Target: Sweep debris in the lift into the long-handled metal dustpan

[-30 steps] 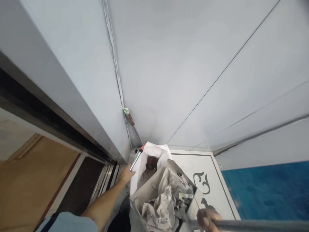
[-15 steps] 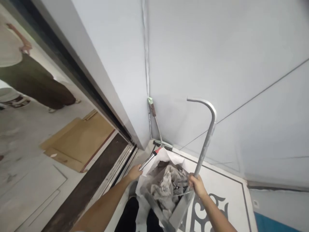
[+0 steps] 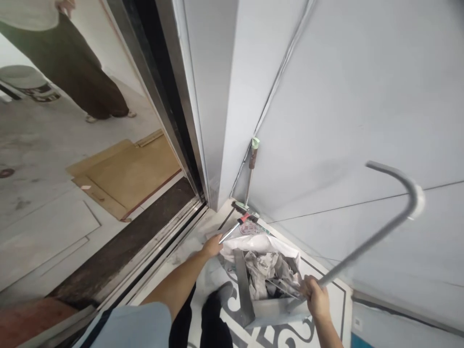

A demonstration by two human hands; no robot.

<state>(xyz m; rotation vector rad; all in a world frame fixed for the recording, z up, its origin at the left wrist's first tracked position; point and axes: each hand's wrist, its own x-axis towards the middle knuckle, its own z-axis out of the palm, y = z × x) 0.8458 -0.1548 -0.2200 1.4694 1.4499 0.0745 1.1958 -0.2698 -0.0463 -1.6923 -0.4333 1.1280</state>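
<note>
Head camera: over the patterned floor (image 3: 273,334), an open grey bin (image 3: 268,306) full of crumpled paper (image 3: 264,267) meets a white sack (image 3: 266,242) at its far side; beside its right corner, the right hand (image 3: 317,296) wraps a curved pipe (image 3: 369,243), and the left hand (image 3: 212,245) closes round a silver rod (image 3: 229,233).

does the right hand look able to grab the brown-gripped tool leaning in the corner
Probably not: the right hand is closed around the bent grey pole, and the white bag lies between that hand and the leaning tool.

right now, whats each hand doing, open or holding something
Left hand: closed, holding the silver-and-red tool.
Right hand: closed around the bent grey pole.
</note>
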